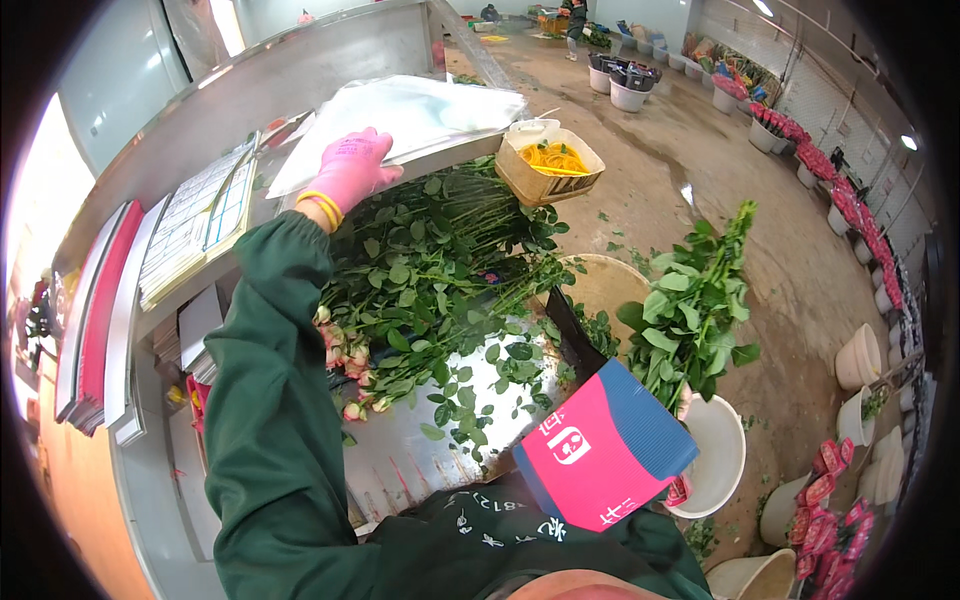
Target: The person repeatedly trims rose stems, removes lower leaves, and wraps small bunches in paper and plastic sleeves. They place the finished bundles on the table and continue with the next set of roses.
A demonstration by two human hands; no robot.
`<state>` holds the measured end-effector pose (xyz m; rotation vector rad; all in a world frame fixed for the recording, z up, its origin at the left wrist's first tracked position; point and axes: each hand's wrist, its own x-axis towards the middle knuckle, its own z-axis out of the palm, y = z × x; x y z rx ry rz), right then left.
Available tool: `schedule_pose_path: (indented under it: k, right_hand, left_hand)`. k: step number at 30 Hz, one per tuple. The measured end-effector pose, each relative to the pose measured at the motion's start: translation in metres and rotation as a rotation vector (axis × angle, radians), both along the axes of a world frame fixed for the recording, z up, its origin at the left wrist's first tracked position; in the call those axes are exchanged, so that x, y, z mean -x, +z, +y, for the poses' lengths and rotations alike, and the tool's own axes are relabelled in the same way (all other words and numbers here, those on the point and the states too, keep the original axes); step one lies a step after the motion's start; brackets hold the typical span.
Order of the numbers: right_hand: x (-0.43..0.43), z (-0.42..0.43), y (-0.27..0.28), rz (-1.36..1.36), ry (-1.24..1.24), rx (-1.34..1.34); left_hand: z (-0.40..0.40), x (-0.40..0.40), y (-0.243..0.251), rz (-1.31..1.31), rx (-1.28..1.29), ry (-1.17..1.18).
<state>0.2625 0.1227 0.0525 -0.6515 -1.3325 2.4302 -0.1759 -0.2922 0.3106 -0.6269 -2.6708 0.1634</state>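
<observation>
My left hand (356, 165), in a pink glove with yellow bands at the wrist, lies on a stack of clear plastic sheets (427, 112). Its thumb stands apart from the fingers at the stack's near edge. At my right side is a bunch of leafy green stems (686, 307), its head end wrapped in pink and blue corrugated cardboard (600, 446). Only a bit of my right hand (684, 400) shows behind the wrap, around the stems. Pink-and-cream roses (349, 352) with long leafy stems (420, 247) lie on the metal bench (420, 450) below the shelf.
A cut-open plastic container (551, 191) of yellow rubber bands hangs at the shelf's end. Printed sheets (199, 217) and pink cardboard (109, 315) stand at left. Buckets (709, 457) stand close on my right. Wrapped flowers in buckets line the wall; a person (576, 26) stands far off.
</observation>
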Motion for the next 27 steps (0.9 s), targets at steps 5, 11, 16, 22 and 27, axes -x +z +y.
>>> schedule_pose_path:
  k: [5, 11, 16, 22, 27]
  right_hand:
    - [0.070, 0.011, 0.056, 0.099, 0.039, -0.298]
    - [0.136, -0.047, 0.154, 0.381, 0.433, -1.410]
    - [0.169, -0.107, 0.175, 0.448, 0.620, -1.047]
    - [0.198, -0.110, 0.155, 0.302, 0.620, -1.199]
    - [0.190, -0.104, 0.152, 0.285, 0.621, -1.085]
  left_hand:
    - [-0.011, 0.009, -0.008, -0.059, -0.020, 0.030]
    - [-0.008, 0.032, 0.019, -0.253, -0.058, -0.036]
    - [-0.013, 0.045, 0.030, -0.307, -0.242, -0.012]
    - [-0.013, 0.058, 0.057, -0.542, -0.558, 0.033]
    - [-0.008, 0.064, 0.132, 0.538, -0.383, -0.018]
